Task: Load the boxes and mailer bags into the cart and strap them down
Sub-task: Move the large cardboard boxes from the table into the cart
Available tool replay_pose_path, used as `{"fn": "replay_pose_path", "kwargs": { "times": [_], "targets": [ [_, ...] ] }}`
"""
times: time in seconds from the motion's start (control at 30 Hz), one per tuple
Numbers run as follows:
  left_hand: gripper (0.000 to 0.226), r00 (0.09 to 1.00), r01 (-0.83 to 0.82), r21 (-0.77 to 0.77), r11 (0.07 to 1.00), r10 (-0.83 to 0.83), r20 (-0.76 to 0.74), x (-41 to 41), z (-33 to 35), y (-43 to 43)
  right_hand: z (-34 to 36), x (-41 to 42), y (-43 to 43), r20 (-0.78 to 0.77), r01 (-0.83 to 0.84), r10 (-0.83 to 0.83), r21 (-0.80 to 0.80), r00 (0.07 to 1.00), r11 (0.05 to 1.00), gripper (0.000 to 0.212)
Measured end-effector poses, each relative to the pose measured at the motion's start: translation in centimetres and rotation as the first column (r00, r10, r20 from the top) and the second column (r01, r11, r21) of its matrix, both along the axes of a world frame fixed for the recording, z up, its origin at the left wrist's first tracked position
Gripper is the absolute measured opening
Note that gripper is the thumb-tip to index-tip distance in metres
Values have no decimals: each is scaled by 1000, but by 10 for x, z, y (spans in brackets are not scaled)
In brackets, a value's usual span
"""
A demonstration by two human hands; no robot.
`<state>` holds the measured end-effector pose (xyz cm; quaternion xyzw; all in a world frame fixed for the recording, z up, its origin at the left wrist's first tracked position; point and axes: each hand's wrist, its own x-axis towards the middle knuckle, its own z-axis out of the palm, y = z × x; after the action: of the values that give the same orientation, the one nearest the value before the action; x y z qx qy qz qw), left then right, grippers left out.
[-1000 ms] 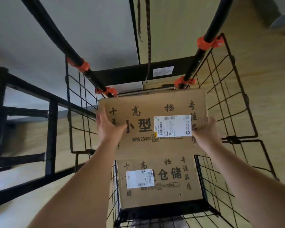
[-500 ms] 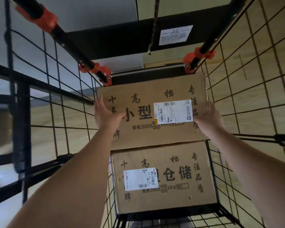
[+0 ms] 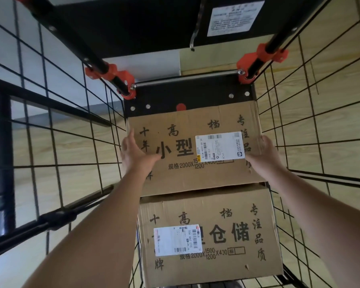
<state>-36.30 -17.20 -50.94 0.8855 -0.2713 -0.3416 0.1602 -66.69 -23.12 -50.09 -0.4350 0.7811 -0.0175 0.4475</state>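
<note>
The far cardboard box [image 3: 195,146] sits low inside the wire cart [image 3: 299,121], at 12 o'clock from a second, matching cardboard box [image 3: 210,235] that already stands at the near end. Its near edge overlaps the far top edge of that one, and I cannot tell whether it rests on the cart's floor yet. It looks like stiff corrugated board with soft, creased corners and a white shipping label [image 3: 219,147] on top. Being carried by plain side pressure, it is probably fairly light. The dry board should not slip, and the two short sides are the sensible places to hold it. The left hand [image 3: 133,154] lies on the 9 o'clock side, fingers straight along the edge and thumb spread over the top face. The right hand [image 3: 264,152] presses the 3 o'clock edge, its fingers dropping out of sight down the side, so their curl is unclear. No mailer bags show in the cart. At 12 o'clock beyond the box are a black base plate [image 3: 187,96], orange clamps [image 3: 112,73] on the uprights, and a hanging metal hook [image 3: 193,38].
</note>
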Motion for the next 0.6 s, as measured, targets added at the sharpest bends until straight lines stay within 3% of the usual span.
{"fn": "replay_pose_path", "kwargs": {
  "times": [0.07, 0.23, 0.4, 0.6],
  "targets": [
    [117, 1000, -15, 12, 1000, 15, 5, 0, -1, 3, 0, 4, 3, -25, -12, 12, -8, 1000, 1000, 60],
    [120, 996, -86, 62, 994, 86, 3, -10, 1, 15, 2, 12, 20, -179, -48, 48, 1, 983, 999, 85],
    [126, 994, -105, 166, 980, 105, 9, -22, 2, 28, 5, 10, 28, -222, -81, 81, 8, 972, 997, 92],
    [122, 995, -100, 123, 987, 99, 14, -23, 1, 31, 7, 4, 29, -233, -131, 121, -27, 965, 991, 93]
  ]
}}
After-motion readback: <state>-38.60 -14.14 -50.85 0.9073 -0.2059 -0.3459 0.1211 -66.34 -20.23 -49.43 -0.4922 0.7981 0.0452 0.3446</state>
